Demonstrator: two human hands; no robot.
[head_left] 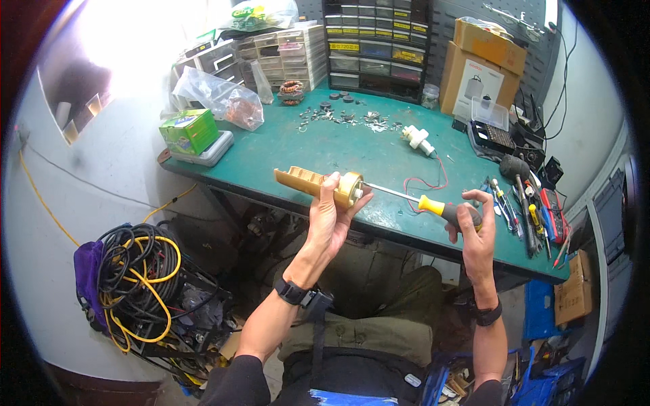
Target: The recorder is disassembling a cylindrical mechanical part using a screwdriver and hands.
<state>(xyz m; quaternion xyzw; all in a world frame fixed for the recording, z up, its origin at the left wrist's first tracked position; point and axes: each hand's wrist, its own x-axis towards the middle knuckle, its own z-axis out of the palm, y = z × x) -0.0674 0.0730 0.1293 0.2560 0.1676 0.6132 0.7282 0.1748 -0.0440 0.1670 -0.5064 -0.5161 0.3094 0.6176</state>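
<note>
My left hand (329, 222) grips a gold-coloured housing (298, 180), long and ribbed at one end and round at the other, above the bench's front edge. In my right hand (478, 237) is a screwdriver (431, 205) with a yellow and dark grey handle. Its long metal shaft points left, the tip at the housing's round end. Whether the tip sits in a screw is too small to tell. Behind the screwdriver, a white plastic part (418, 140) lies on the green bench top (284, 150), a thin red wire (443, 177) trailing from it.
Small loose metal parts (376, 122) are scattered toward the back. Drawer cabinets (376, 49) and a cardboard box (482, 71) line the far side. Hand tools (525, 203) crowd the right end. A green box (189, 131) stands at left; coiled cables (139, 277) hang below.
</note>
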